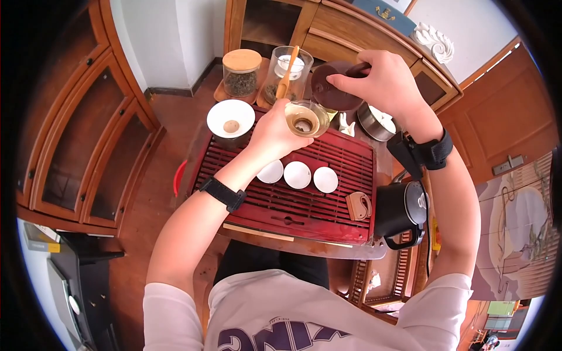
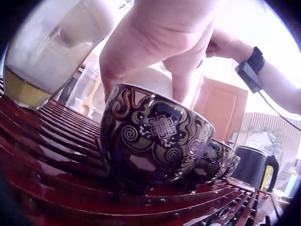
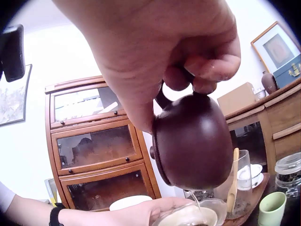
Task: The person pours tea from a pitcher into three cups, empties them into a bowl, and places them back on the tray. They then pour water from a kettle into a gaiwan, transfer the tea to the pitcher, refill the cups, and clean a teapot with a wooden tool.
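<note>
My left hand grips a glass vessel with a strainer-like round insert in its mouth. Above and to the right, my right hand holds a dark teapot by its handle. In the right wrist view the teapot is tilted, and a thin stream runs from it into the vessel beside my left hand. Three small white-lined cups stand in a row below. A patterned cup partly hides the fingers of my left hand in the left wrist view.
The cups stand on a slatted red tray, with a white-lined bowl at its left. Behind are a wooden-lidded jar and a glass container. A black kettle stands right of the tray; a small brown object lies near it.
</note>
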The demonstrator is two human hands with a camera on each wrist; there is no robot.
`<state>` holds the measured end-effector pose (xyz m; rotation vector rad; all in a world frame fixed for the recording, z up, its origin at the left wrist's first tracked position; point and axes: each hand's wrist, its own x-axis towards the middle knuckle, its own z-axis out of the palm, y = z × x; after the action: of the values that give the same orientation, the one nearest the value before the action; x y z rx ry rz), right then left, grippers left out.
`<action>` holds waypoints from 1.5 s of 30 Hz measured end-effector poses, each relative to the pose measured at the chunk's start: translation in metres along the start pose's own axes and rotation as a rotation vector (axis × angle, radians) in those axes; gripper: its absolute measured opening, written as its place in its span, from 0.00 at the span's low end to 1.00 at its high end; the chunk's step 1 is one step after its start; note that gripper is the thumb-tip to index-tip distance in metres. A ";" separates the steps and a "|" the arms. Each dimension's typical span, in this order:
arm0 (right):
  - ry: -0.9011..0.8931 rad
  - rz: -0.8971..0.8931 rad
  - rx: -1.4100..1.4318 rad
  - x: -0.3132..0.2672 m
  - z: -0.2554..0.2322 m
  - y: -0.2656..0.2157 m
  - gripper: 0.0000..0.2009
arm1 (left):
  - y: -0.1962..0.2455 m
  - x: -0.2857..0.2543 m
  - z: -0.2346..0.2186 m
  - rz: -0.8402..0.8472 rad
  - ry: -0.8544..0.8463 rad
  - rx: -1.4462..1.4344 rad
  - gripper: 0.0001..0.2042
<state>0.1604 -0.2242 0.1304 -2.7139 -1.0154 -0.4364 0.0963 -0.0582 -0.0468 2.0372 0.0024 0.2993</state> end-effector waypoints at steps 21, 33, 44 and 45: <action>-0.091 0.219 0.365 -0.019 0.009 0.028 0.27 | -0.004 0.003 -0.002 -0.046 -0.111 -0.126 0.44; -0.061 0.430 0.451 -0.037 0.021 0.038 0.30 | -0.020 0.008 0.004 0.001 -0.120 -0.141 0.47; 0.001 0.250 0.159 -0.029 0.013 0.021 0.28 | -0.021 0.010 0.004 -0.007 -0.135 -0.135 0.49; 0.001 0.250 0.159 -0.029 0.011 0.019 0.28 | -0.021 0.010 0.003 -0.007 -0.136 -0.137 0.50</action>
<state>0.1547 -0.2524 0.1082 -2.6487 -0.6657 -0.2979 0.1091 -0.0502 -0.0645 1.9172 -0.0924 0.1520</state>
